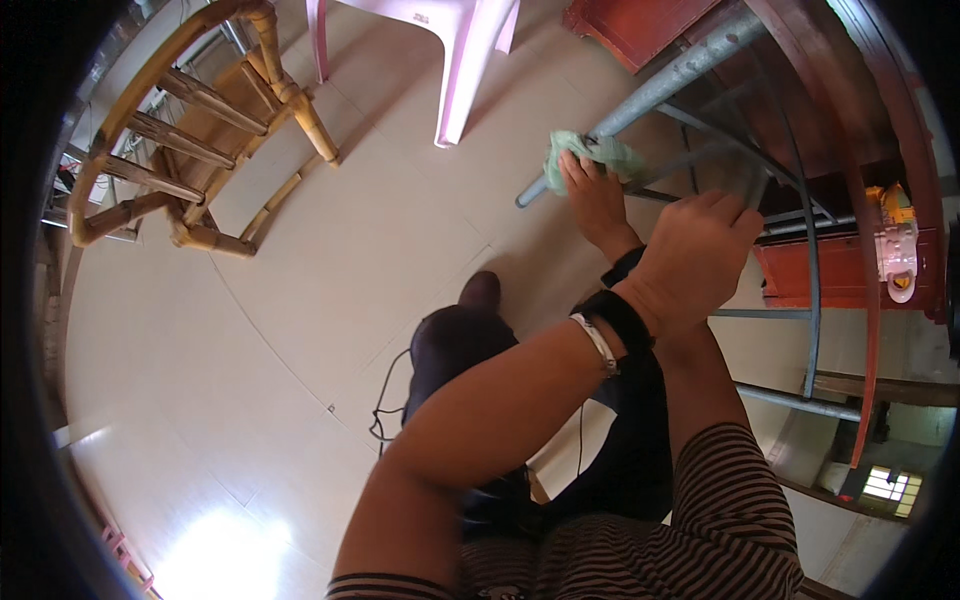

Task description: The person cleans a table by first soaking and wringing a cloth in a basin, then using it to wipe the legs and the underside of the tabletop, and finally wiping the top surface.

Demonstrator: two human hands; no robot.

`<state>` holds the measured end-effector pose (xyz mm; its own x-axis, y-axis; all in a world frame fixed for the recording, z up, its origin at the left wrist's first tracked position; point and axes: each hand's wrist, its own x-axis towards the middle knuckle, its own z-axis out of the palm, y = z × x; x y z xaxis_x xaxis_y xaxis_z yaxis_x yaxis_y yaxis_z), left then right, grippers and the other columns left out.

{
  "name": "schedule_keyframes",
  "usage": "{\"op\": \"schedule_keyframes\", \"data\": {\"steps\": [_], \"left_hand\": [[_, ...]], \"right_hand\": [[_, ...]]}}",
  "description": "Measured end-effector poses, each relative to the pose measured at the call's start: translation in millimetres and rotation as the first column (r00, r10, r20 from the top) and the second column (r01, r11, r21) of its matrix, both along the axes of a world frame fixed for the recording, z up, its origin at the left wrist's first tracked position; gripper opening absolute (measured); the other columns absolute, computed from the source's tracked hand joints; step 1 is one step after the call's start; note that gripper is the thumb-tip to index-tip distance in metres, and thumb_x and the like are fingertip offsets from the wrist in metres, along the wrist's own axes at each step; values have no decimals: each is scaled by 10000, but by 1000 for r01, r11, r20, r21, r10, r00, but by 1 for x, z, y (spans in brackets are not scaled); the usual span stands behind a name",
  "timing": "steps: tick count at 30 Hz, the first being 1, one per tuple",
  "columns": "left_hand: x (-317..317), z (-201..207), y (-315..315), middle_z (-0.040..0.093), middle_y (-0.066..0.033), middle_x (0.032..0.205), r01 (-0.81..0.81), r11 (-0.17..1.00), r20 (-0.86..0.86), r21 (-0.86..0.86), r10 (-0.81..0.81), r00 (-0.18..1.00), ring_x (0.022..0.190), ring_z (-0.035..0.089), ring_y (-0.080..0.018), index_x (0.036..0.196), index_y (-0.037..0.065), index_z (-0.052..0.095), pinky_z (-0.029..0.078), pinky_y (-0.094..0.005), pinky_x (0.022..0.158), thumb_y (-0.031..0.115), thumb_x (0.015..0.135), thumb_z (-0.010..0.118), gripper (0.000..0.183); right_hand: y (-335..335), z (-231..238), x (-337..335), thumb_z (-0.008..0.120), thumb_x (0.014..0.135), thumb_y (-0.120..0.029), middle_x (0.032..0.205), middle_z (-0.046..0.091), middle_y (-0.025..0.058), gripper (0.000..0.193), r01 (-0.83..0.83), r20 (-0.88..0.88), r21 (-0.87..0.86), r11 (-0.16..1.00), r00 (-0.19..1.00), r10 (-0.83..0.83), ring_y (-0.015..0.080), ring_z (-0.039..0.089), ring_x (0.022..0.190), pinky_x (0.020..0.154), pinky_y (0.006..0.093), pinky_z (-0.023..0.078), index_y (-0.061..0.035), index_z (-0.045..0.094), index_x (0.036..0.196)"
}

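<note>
A pale green cloth (pixel 567 165) is wrapped partly around the lower end of a grey metal leg (pixel 690 72). My right hand (pixel 596 205) presses the cloth against this leg, fingers bent over it. My left forearm crosses over my right arm. Closer to me, my left hand (pixel 697 255) is closed at the bars of the metal frame (pixel 812 300), seemingly around one; its back hides most of the grip. Black bands circle both wrists, and a pale bracelet (pixel 597 343) sits on the left one.
A bamboo chair (pixel 195 135) lies tipped at the far left. Beyond my hands stands a pink plastic stool (pixel 460 60). Red wooden furniture (pixel 815 270) is at the right, with a pink item (pixel 897 258) beside it. A thin black cable (pixel 377 415) hangs by my knee over the tiled floor (pixel 240 370).
</note>
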<state>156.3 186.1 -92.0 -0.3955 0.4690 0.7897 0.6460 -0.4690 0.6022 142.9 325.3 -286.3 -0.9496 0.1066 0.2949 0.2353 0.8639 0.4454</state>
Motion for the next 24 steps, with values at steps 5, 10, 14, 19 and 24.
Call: {"op": "schedule_keyframes", "data": {"steps": [5, 10, 14, 19, 24], "left_hand": [[-7, 2, 4, 597, -131, 864, -82, 996, 80, -17, 83, 993, 818, 618, -350, 921, 40, 585, 512, -440, 667, -27, 712, 610, 222], [-6, 15, -5, 583, -170, 999, -107, 986, 161, 131, 85, 983, 951, 588, -385, 1143, 24, 594, 503, -444, 800, -53, 758, 604, 393], [-13, 26, -13, 552, -206, 1168, -113, 966, 187, 234, 69, 980, 1071, 526, -399, 1254, 15, 550, 448, -461, 920, -15, 799, 630, 463], [-27, 27, -15, 506, -216, 1280, -268, 956, 232, 123, 235, 944, 1131, 473, -412, 1302, 11, 517, 386, -498, 988, 46, 818, 645, 503], [-33, 19, -15, 492, -217, 1290, -223, 969, 305, 105, 182, 935, 1141, 485, -408, 1316, 4, 499, 405, -454, 997, -9, 814, 621, 517]], "right_hand": [[-11, 117, -11, 567, 922, -357, 1546, 414, 10, 530, 300, -58, 357, 885, 952, -300, 235, 373, 1401, 1039, 561, 336, -151, 537, 1409], [5, 229, -30, 635, 905, -358, 1251, 586, -12, 318, 224, -335, 330, 917, 936, -108, 209, 426, 1307, 941, 564, 376, -115, 712, 1095], [-13, 190, -44, 611, 916, -382, 1084, 629, 34, 284, 188, -31, 496, 848, 979, -200, 230, 475, 1227, 893, 519, 405, -118, 715, 911], [-24, 145, -7, 579, 940, -278, 1079, 637, 68, 212, -37, 317, 592, 805, 929, -190, 219, 533, 1151, 869, 426, 438, -95, 686, 931], [-5, 160, 53, 548, 960, -211, 1137, 635, 95, 203, 101, -51, -321, 942, 991, -124, 213, 565, 1123, 906, 378, 454, -55, 649, 1040]]}}
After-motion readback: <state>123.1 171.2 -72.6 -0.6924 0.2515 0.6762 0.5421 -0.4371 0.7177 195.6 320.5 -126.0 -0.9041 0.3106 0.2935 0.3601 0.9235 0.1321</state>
